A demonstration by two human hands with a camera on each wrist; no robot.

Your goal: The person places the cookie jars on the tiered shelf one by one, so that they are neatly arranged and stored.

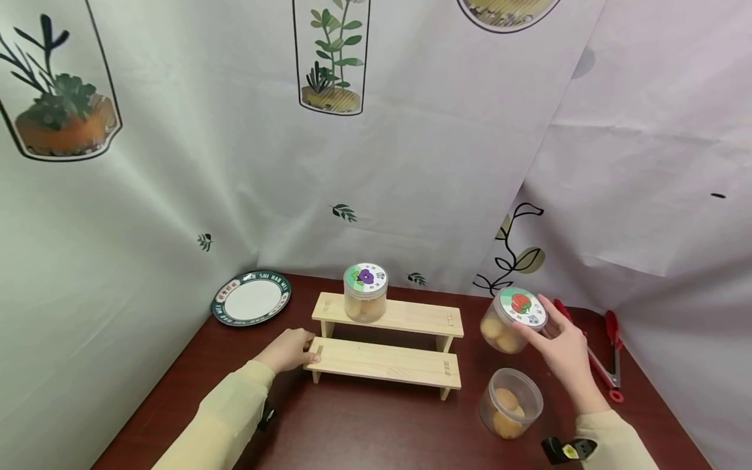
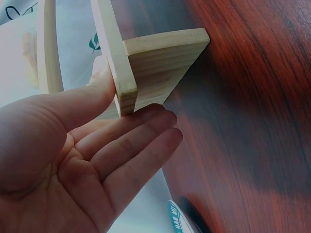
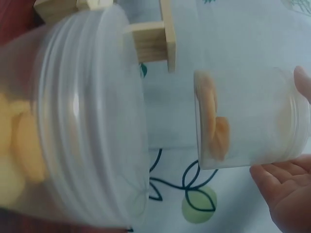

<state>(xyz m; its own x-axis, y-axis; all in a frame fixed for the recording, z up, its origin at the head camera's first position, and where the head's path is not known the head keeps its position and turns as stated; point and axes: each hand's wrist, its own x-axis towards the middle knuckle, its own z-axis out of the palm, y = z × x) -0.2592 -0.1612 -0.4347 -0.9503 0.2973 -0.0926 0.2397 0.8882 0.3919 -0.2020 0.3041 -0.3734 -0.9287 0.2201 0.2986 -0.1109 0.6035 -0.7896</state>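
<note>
My left hand (image 1: 289, 351) pinches the left end of the front wooden shelf (image 1: 382, 362), thumb on top of the board and fingers beneath, as the left wrist view shows. My right hand (image 1: 565, 346) grips a clear plastic jar (image 1: 499, 329) of cookies around its lid, which carries a red fruit label. That jar is tilted and held up right of the shelves; in the right wrist view its cookies (image 3: 221, 138) lie toward the bottom. Below it on the table stands another clear jar (image 1: 511, 408) with cookies inside and no label on top.
On the taller back shelf (image 1: 417, 318) sits a cookie jar (image 1: 365, 297) with a purple flower label. A plate (image 1: 252, 299) with a dark patterned rim leans at the back left. Red-handled tongs (image 1: 611, 369) lie at the right edge of the dark red table (image 1: 352, 434).
</note>
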